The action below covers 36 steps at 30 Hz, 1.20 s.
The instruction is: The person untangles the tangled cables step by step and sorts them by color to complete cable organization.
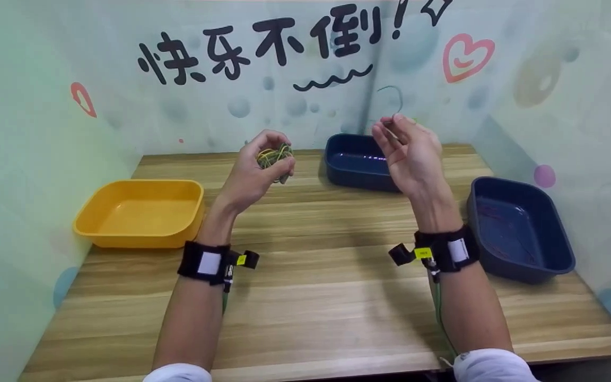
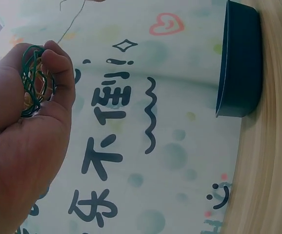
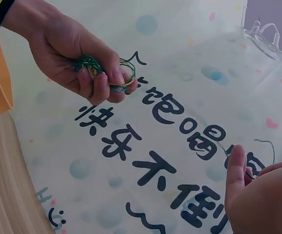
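White sleeves (image 1: 178,373) are lying nearest. The left hand (image 1: 247,175) is gripping a wire bundle (image 1: 273,156) above the table (image 1: 305,254), likely handling light, springy and snag-prone, calling for a loose mid-bundle hold; the right hand (image 1: 414,156) is pinching one thin wire (image 1: 401,99).

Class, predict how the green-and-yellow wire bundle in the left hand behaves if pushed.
The wire bundle would probably give: gaps show between its thin loops. It is likely light, being slender strands, and may snag where they cross.
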### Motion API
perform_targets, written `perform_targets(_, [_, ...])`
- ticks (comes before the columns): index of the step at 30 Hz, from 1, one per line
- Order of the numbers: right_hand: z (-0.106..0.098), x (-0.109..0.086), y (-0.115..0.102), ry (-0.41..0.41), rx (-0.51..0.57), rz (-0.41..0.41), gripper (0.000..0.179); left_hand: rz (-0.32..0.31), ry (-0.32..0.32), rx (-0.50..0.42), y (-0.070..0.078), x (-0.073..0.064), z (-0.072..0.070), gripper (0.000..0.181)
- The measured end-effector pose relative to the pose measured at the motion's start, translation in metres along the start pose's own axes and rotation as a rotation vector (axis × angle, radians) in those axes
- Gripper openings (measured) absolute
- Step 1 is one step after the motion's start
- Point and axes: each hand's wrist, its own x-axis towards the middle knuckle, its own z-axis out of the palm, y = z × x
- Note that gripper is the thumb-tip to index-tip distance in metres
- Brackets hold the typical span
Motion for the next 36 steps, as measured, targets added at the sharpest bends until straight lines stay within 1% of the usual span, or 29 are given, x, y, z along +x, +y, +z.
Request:
perform_targets(4, [-0.003,0.004,0.001,-0.010,-0.010,-0.049,0.015,-0.019,0.057,-0.024,-0.007,-0.001,-0.011,0.023])
perform_targets(8, [-0.003,0.008,0.010,-0.055,-0.054,-0.083,0.012,-0.034,0.148,-0.018,-0.006,-0.003,-0.023,0.024])
perform_targets(11, [0.001,0.010,0.022,-0.079,-0.085,-0.086,0.008,-0.016,0.215,-0.027,-0.002,-0.004,-0.032,0.025])
perform_targets(14, [0.007,0.011,0.036,-0.091,-0.121,-0.089,0.005,0.005,0.272,-0.056,0.002,-0.006,-0.040,0.025])
perform_targets(18, [0.013,0.011,0.056,-0.102,-0.179,-0.089,0.005,0.002,0.312,-0.076,0.006,-0.008,-0.046,0.027])
perform_targets(22, [0.013,0.014,0.078,-0.117,-0.203,-0.029,0.006,-0.002,0.337,-0.080,0.011,-0.011,-0.051,0.027])
perform_targets(26, [0.016,0.021,0.105,-0.107,-0.190,0.067,0.004,0.005,0.375,-0.061,0.019,-0.015,-0.062,0.028])
perform_targets(28, [0.020,0.024,0.121,-0.107,-0.191,0.109,0.005,0.007,0.409,-0.058,0.022,-0.019,-0.072,0.028])
perform_targets(31, [0.030,0.026,0.148,-0.123,-0.176,0.171,0.005,0.003,0.478,-0.056,0.025,-0.028,-0.091,0.029])
perform_targets(36, [0.049,0.026,0.193,-0.181,-0.176,0.247,0.007,0.034,0.584,-0.121,0.022,-0.043,-0.121,0.028])
